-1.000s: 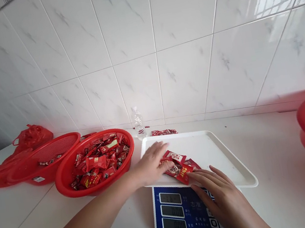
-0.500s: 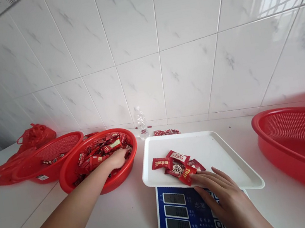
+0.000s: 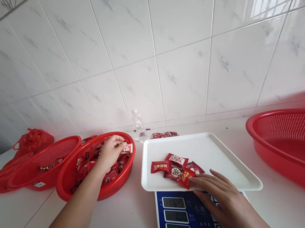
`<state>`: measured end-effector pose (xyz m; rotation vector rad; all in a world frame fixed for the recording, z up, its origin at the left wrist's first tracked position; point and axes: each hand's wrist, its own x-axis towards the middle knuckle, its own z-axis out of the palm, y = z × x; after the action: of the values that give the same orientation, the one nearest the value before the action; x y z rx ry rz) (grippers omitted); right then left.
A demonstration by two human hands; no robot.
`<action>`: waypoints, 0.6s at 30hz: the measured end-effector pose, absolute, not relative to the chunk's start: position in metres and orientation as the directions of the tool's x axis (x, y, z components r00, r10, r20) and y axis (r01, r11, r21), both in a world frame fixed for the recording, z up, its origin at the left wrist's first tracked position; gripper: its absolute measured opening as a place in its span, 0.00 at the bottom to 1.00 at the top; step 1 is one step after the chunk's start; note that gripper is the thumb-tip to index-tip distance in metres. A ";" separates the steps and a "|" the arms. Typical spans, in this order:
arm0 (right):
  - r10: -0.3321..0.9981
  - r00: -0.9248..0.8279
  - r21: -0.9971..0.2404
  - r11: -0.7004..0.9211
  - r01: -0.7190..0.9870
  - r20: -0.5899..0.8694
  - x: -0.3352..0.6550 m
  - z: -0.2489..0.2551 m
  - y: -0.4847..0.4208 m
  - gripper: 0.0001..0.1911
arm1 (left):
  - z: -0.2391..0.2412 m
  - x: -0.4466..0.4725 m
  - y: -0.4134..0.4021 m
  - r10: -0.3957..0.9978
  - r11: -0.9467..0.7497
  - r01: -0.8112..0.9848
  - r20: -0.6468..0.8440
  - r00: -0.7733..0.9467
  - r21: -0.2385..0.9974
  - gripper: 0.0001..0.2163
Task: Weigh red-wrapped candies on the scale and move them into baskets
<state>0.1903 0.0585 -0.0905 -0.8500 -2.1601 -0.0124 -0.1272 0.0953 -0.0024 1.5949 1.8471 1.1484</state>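
My left hand (image 3: 112,151) is over a red oval basket (image 3: 64,184) full of red-wrapped candies (image 3: 86,167). Its fingers pinch one red-and-white candy packet (image 3: 128,148) above the basket's right side. My right hand (image 3: 223,192) rests at the front edge of a white tray (image 3: 202,148), fingers stretched out and apart. Its fingertips lie beside a red candy packet (image 3: 186,179), part of a small pile of several candies on the tray's left. Under the tray stands a blue-and-white weighing scale (image 3: 173,220) with three displays; my right hand covers part of its keys.
Farther left sit another red basket (image 3: 32,178) with a few packets and a red plastic bag (image 3: 33,141). A clear bottle (image 3: 139,126) stands near the tiled wall, with more packets (image 3: 165,134) behind the tray. A big red basket (image 3: 293,144) is at the right.
My left hand has risen from among the candies in the basket and now pinches a packet. My right hand stays at the tray's front edge. The view has shifted slightly.
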 end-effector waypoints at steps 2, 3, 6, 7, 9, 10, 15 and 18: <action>0.578 -0.460 -0.266 0.771 0.578 0.674 0.190 -0.090 0.058 0.10 | 0.004 -0.106 0.085 0.968 -0.081 0.384 0.164 -0.189 0.920 0.09; 0.582 -0.460 -0.270 0.769 0.579 0.670 0.191 -0.090 0.058 0.10 | 0.005 -0.094 0.080 0.977 -0.108 0.295 0.157 -0.147 0.949 0.11; 0.598 -0.451 -0.286 0.759 0.585 0.663 0.192 -0.090 0.057 0.10 | -0.003 -0.062 0.069 0.988 -0.150 0.168 0.154 -0.010 0.974 0.13; 0.606 -0.446 -0.292 0.752 0.590 0.659 0.192 -0.089 0.058 0.10 | -0.008 -0.053 0.066 0.987 -0.161 0.168 0.160 0.019 0.973 0.13; 0.625 -0.433 -0.302 0.735 0.607 0.649 0.193 -0.089 0.058 0.10 | -0.019 -0.040 0.062 0.982 -0.186 0.201 0.177 0.063 0.962 0.12; 0.634 -0.424 -0.306 0.725 0.617 0.646 0.193 -0.089 0.059 0.10 | -0.024 -0.036 0.061 0.979 -0.203 0.231 0.188 0.083 0.952 0.11; 0.635 -0.399 -0.294 0.709 0.641 0.661 0.193 -0.088 0.060 0.11 | -0.040 -0.027 0.055 0.939 -0.341 0.559 0.302 0.164 0.756 0.10; 0.624 -0.396 -0.280 0.712 0.645 0.674 0.193 -0.087 0.058 0.11 | -0.044 -0.026 0.053 0.890 -0.414 0.716 0.417 0.187 0.563 0.13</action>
<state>0.1933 0.0581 -0.0872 -0.9614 -2.1161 -0.0334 -0.0259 0.0527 -0.0442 2.2212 1.5401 1.0454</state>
